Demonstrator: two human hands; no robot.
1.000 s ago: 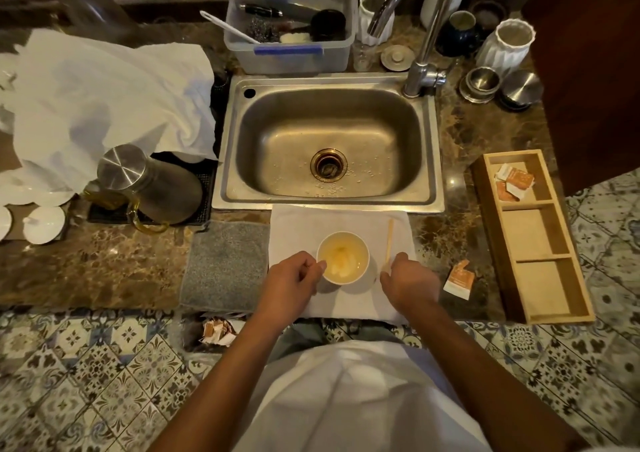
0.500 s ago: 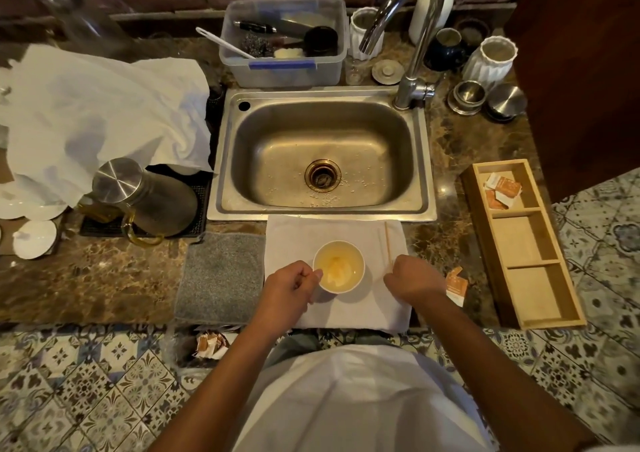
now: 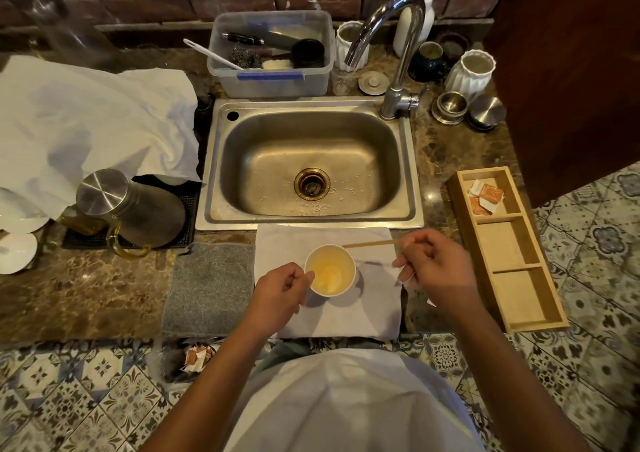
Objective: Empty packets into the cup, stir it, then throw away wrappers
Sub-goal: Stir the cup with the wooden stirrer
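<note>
Nearest, a small bin (image 3: 195, 356) holding torn orange-and-white wrappers (image 3: 196, 357) sits on the patterned tile floor below the surface (image 3: 86, 299) edge. Above it, the left hand (image 3: 278, 294) steadies the white cup (image 3: 330, 270) of yellowish liquid, its curled fingers (image 3: 304, 276) touching the cup's left wall. The cup stands on a white cloth (image 3: 346, 316), beside a grey mat (image 3: 209, 289). The right hand (image 3: 438, 269) pinches one end of a thin wooden stir stick (image 3: 372, 243) between thumb and curled fingers; the stick lies roughly level, its free end just above the cup's far rim. To the right, a wooden tray (image 3: 533, 323) has three compartments, with orange packets (image 3: 485, 197) in the farthest one. Beyond the cloth lies a steel sink (image 3: 311, 162) with a curved tap (image 3: 391, 49); a clear plastic tub (image 3: 273, 55) of utensils stands behind it.
</note>
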